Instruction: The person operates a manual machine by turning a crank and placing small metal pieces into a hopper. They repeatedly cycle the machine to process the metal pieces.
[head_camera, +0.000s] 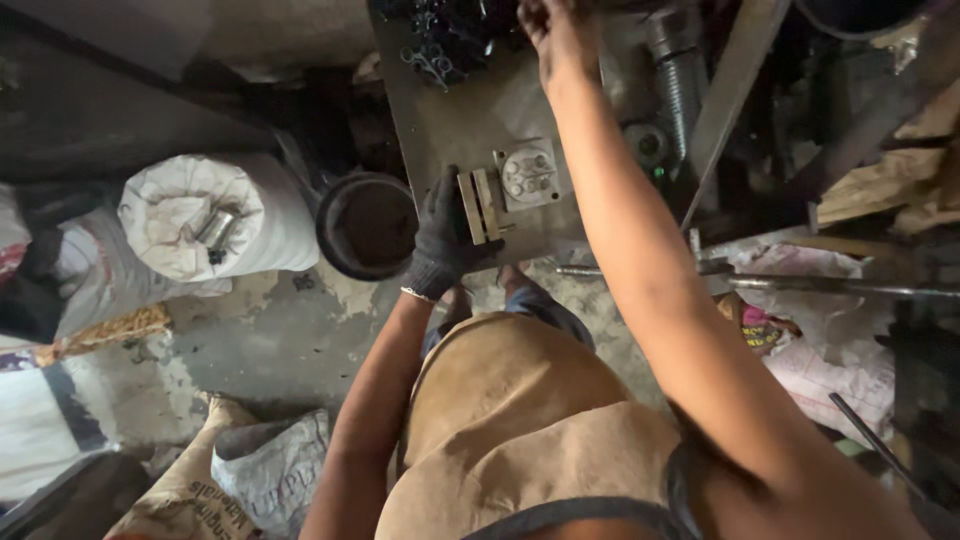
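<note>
My left hand (445, 232) wears a dark glove and rests on the front edge of a grey metal work plate (440, 120), its fingers against two pale metal guide bars (480, 206). Beside the bars sits a square die block (527, 176) with round pins. My bare right hand (553, 30) reaches to the far end of the plate, next to a heap of small dark metal pieces (440, 45). Whether it grips one of them is hidden by the frame edge and shadow.
A dark round bucket (366, 226) stands left of the plate. A white sack (205, 215) holding metal cylinders lies further left. More sacks (265, 470) sit on the concrete floor. A threaded shaft (680, 80) and metal rods (820, 285) are at the right.
</note>
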